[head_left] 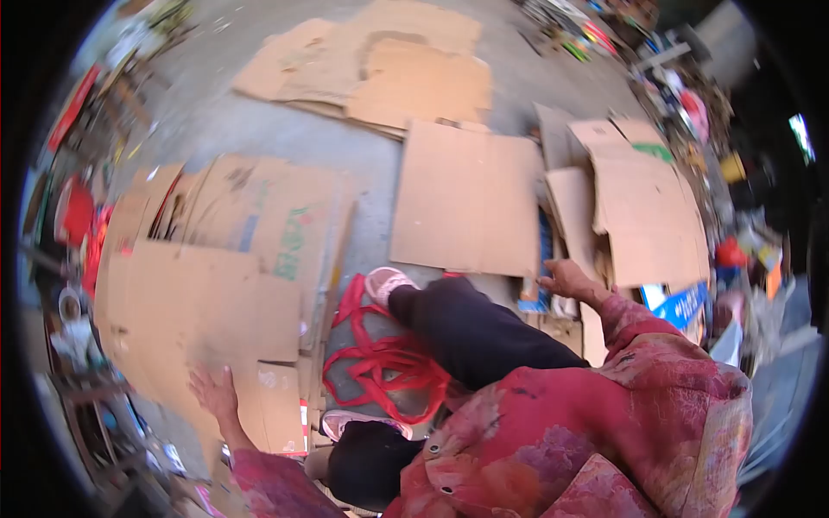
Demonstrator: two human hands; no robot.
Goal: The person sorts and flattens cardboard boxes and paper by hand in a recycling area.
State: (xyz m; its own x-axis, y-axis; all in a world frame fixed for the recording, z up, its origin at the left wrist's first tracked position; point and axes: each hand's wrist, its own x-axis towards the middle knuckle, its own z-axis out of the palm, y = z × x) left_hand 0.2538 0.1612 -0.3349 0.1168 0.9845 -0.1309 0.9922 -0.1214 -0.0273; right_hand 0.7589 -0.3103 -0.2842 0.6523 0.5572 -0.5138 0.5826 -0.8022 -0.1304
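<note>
On the left, a flattened cardboard stack [199, 298] is lying on the floor [224, 121], sheets overlapping, probably for keeping them compact. The left hand [214, 390] is reaching over its near part, fingers spread, likely for steadying; how firmly it's pressing, I'm not able to tell. Midway, a red strap [414, 367] is looping loosely between the shoes [389, 283], seemingly within easy reach. Beyond, a square cardboard sheet [466, 198] is lying flat. The right hand [570, 281] is hanging near its lower right corner, fingers partly bent; whether they're pinching anything, I'm not telling for certain. Rightmost, another cardboard pile [652, 203] is sitting unevenly.
</note>
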